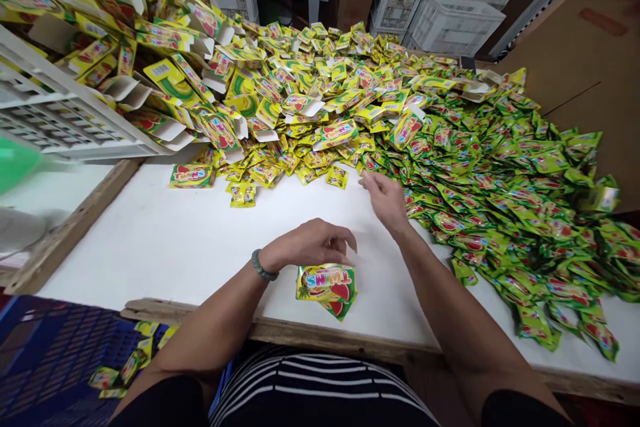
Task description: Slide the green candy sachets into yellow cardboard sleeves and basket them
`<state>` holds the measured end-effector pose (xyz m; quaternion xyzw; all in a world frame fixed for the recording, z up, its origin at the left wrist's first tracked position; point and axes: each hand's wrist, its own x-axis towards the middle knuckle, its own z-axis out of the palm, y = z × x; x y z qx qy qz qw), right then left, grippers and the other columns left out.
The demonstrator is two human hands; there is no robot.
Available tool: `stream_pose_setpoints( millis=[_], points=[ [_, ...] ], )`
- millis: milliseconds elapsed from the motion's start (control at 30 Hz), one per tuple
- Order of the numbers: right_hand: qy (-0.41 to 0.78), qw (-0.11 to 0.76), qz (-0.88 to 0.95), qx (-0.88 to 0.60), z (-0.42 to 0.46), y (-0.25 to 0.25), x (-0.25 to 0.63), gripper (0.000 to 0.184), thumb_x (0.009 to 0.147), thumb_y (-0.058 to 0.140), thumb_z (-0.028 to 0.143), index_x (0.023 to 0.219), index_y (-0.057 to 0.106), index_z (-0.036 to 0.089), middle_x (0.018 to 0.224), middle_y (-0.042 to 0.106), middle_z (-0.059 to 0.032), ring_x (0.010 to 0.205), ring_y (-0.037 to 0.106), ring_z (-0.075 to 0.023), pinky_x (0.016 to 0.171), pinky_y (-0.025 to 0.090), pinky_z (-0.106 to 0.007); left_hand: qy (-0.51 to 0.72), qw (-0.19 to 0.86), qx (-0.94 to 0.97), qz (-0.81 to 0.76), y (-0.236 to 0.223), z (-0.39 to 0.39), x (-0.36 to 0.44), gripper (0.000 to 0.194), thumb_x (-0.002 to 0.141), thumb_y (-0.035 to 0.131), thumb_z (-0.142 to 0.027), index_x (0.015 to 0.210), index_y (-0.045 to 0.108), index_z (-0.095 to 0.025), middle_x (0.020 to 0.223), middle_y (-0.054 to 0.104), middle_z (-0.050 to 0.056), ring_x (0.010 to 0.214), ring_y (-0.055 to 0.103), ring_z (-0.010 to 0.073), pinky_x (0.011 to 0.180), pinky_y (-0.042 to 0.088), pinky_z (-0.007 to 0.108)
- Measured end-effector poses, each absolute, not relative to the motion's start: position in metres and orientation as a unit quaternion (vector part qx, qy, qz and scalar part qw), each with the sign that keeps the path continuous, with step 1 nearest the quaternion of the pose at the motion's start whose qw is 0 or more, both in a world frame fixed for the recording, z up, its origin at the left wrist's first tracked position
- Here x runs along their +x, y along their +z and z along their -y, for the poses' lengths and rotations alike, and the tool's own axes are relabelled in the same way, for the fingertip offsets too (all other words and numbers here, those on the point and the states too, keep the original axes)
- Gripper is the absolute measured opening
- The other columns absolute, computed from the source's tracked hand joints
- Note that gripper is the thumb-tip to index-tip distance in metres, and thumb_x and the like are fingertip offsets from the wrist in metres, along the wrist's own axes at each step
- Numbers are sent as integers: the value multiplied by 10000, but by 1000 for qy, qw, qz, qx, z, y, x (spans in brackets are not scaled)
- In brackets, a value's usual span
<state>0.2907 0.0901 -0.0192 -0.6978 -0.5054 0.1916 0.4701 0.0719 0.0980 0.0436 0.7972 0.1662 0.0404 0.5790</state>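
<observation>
My left hand, with a beaded bracelet at its wrist, hovers just above a printed "TWINS" box near the front of the white table. Its fingers are curved and apart, with nothing seen between them. A green candy sachet sticks out from beneath the box. At the near edge of the heap, my right hand has its thumb and fingers pinched together. What is in that pinch is too small and blurred to make out. Yellow sachets and green sachets lie around it.
At the upper left, a tilted white crate spills open-ended boxes onto the table. One box lies apart. A blue basket holds several sachets below left. White crates and large cardboard stand behind.
</observation>
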Motion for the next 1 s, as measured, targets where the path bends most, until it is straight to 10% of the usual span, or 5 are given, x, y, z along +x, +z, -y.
stream_pose_setpoints(
  millis=[133,267,467,733,1000],
  points=[
    [150,319,617,-704,-135,-24,282,305,902,558,307,1112,734,172,1161,731,-129,1086,647,-298,953,493,-447,179,396,833,-342,30,-121,68,282,886,606,-291,1136,691,-191,1146,713,108,1003,664,239,884,517,354],
    [94,124,698,-699,-137,-26,268,414,913,582,345,1290,644,185,1376,619,-139,1272,522,-342,1031,423,-521,215,113,785,-570,18,-164,47,619,843,675,-358,1414,523,-172,1523,435,195,1457,306,396,1156,297,545],
    [34,68,755,-652,-79,-37,268,498,937,453,229,1403,501,63,1444,538,-212,1300,506,-325,1072,422,-470,49,65,803,-591,9,-179,42,443,904,567,-280,1326,600,-151,1337,594,213,1315,468,392,1035,404,488],
    [31,247,666,-703,-41,-47,272,409,930,385,218,1298,543,134,1204,703,-154,1042,682,-259,917,535,-389,187,322,767,-522,12,-137,77,323,805,702,-335,1087,668,-182,789,700,49,832,668,242,760,484,303],
    [102,379,539,-746,-53,-56,288,336,892,464,377,1116,634,194,907,741,-88,775,675,-234,775,547,-376,270,692,518,-425,4,-138,73,448,511,900,-394,758,630,-136,694,648,-7,589,573,102,537,466,208]
  ],
)
